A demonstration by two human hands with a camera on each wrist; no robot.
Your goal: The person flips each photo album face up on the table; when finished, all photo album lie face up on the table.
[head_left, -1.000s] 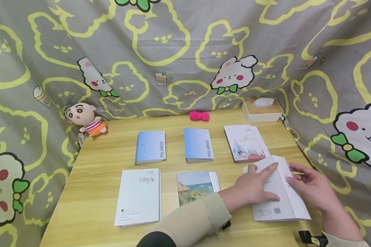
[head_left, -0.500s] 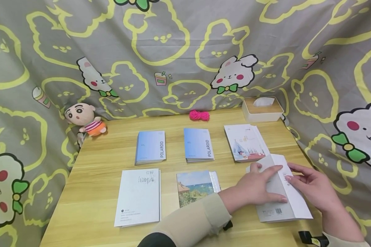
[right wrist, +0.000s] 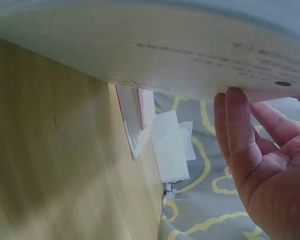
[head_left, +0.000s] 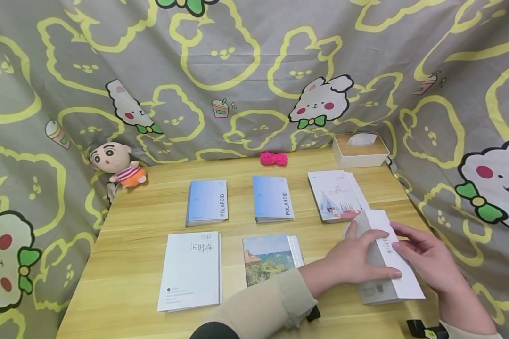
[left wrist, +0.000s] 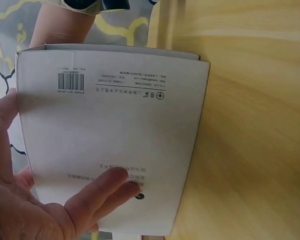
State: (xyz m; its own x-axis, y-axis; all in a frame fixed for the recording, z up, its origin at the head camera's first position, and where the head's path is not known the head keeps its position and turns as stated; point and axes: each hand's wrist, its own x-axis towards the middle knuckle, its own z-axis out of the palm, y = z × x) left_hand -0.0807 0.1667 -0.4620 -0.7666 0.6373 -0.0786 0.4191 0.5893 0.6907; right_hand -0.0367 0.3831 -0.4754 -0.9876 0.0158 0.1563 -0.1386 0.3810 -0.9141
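A thick white photo album (head_left: 400, 263) stands tilted at the right of the table, its printed spine turned up. My left hand (head_left: 356, 259) grips it from the left. In the left wrist view, two fingertips press its back cover (left wrist: 115, 125), below a barcode and small text, and the thumb is at one edge. From the other side my right hand (head_left: 424, 259) holds the album near the spine. The right wrist view has the fingertips (right wrist: 235, 100) against the lower edge of the cover. The album's front face is hidden in the head view.
An illustrated album (head_left: 337, 197) lies just behind the held one. Two blue POLAROID albums (head_left: 208, 200), a landscape-covered album (head_left: 267, 259) and another white album (head_left: 191, 270) lie leftward. At the back are pink yarn (head_left: 273, 158), a tissue box (head_left: 360, 157) and a plush doll (head_left: 119, 165).
The white album has tilted further up, its spine turning to face upward and its back cover swinging away leftward. My left hand has shifted slightly right with it; the right hand stays at the spine side.
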